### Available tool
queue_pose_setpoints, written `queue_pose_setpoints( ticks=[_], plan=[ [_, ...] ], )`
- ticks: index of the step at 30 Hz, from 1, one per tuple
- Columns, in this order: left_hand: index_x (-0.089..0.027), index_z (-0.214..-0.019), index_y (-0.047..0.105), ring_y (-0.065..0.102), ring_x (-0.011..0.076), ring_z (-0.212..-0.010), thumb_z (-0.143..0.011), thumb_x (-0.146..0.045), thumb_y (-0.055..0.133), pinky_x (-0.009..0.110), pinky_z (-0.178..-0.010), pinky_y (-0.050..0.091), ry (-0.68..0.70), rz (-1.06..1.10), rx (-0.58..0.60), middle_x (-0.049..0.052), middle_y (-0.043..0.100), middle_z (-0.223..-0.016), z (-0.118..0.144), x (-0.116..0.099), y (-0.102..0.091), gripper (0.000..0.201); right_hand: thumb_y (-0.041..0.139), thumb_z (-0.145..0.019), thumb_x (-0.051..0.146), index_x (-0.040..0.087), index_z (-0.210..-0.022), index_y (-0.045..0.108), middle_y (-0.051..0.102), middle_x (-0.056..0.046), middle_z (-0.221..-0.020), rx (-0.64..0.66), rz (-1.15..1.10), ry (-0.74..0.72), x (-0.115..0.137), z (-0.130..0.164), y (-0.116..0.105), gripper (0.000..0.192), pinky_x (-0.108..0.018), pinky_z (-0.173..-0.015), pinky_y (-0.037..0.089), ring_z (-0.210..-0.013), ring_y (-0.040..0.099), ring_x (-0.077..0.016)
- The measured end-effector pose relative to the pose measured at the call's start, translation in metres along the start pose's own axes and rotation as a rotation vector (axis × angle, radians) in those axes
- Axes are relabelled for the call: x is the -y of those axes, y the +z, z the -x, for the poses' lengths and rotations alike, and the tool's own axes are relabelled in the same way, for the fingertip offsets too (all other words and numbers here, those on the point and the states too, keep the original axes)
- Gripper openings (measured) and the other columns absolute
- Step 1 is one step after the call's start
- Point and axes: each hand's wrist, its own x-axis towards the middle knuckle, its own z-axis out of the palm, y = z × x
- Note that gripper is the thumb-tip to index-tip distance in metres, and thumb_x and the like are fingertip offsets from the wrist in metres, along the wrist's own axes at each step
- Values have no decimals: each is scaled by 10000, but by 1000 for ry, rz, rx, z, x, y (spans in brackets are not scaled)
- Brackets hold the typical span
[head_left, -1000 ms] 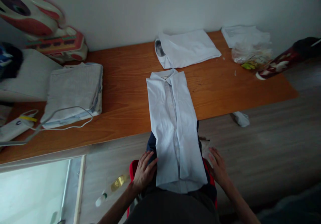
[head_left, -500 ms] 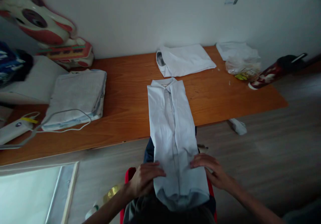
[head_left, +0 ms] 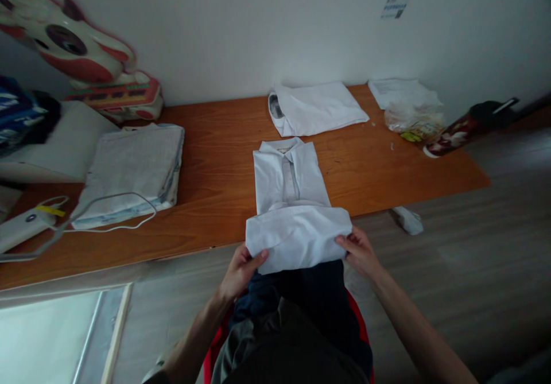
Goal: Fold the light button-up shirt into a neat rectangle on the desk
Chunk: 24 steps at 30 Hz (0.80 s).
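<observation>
White shirt (head_left: 293, 212) lying collar-up on the bench (head_left: 215, 166), its lower part doubled up over the near edge. Left hand (head_left: 240, 269) and right hand (head_left: 359, 252) each pinch a corner of the fold. A second folded shirt (head_left: 316, 107) lies just beyond the collar.

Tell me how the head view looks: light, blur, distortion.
Head view: dim, soft daylight, no glare; the white shirt and both hands, left hand and right hand, are fairly sharp; the desk edge bows from wide-angle distortion; the corners darken; the toy at upper left looks smeared.
</observation>
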Motion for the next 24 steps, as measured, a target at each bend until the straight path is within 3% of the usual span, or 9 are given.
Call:
queue_pose_setpoints(
  ticks=[3, 6, 8, 10, 14, 17, 20, 22, 24],
  plan=[
    [-177, -1228, 796, 768, 306, -1102, -831, -445, 920, 395, -975, 609, -45, -13, 32, 124, 814, -1233, 6, 4, -6, 494, 963, -685, 562, 229, -1038, 761, 764, -26, -867, 75, 129, 8, 4, 6, -5, 525, -292, -625, 516, -709, 640, -194],
    [-204, -1298, 775, 740, 321, -1210, -859, -456, 898, 431, -1072, 584, -104, -11, 78, 122, 788, -1320, 8, -1, -6, 521, 911, -759, 580, 200, -831, 745, 706, -11, -720, 198, 296, 31, 12, 8, -5, 421, -281, -581, 485, -635, 592, -173],
    [-211, -1294, 779, 756, 317, -1175, -891, -482, 863, 427, -1046, 606, -113, 3, 131, 118, 801, -1286, 2, -19, -6, 493, 892, -788, 587, 202, -815, 756, 712, -17, -707, 220, 299, 34, 24, 4, -4, 409, -294, -574, 500, -625, 610, -184],
    [-206, -1284, 780, 773, 320, -1133, -886, -488, 863, 418, -1010, 633, -76, 40, 179, 114, 815, -1235, -13, -51, -6, 495, 921, -768, 563, 216, -915, 792, 782, -49, -825, 186, 240, -5, 45, -9, 0, 398, -336, -633, 564, -711, 688, -231],
    [-148, -1297, 754, 815, 333, -983, -939, -455, 794, 412, -893, 689, -40, 108, 209, 120, 837, -1049, -82, -132, 1, 473, 958, -741, 488, 240, -1066, 790, 825, -79, -1107, 130, 124, -168, 103, -79, 21, 443, -438, -886, 627, -993, 759, -306],
    [-84, -1349, 700, 813, 344, -1026, -989, -324, 682, 453, -967, 679, 3, 183, 204, 153, 834, -1058, -151, -175, 15, 433, 977, -673, 410, 236, -1124, 755, 815, -80, -1166, 160, 84, -184, 136, -150, 45, 532, -517, -1019, 598, -1108, 741, -336],
    [-64, -1401, 650, 795, 338, -1117, -986, -259, 616, 486, -1081, 627, -52, 160, 168, 186, 822, -1147, -203, -189, 27, 459, 943, -647, 319, 227, -1119, 727, 816, -83, -1125, 160, 94, -86, 143, -201, 61, 527, -570, -1077, 567, -1126, 729, -339],
    [-67, -1423, 635, 774, 364, -1175, -973, -281, 619, 541, -1129, 587, -49, 121, 203, 206, 806, -1201, -222, -189, 29, 499, 908, -673, 284, 219, -1121, 717, 815, -93, -1103, 151, 127, -18, 138, -219, 64, 492, -592, -1085, 560, -1129, 725, -341],
    [-76, -1424, 642, 748, 394, -1224, -961, -323, 641, 590, -1165, 546, 39, 79, 270, 220, 788, -1252, -231, -188, 26, 525, 883, -701, 270, 216, -1132, 710, 813, -99, -1094, 142, 142, -6, 132, -229, 62, 468, -599, -1078, 566, -1124, 724, -342]
  ],
)
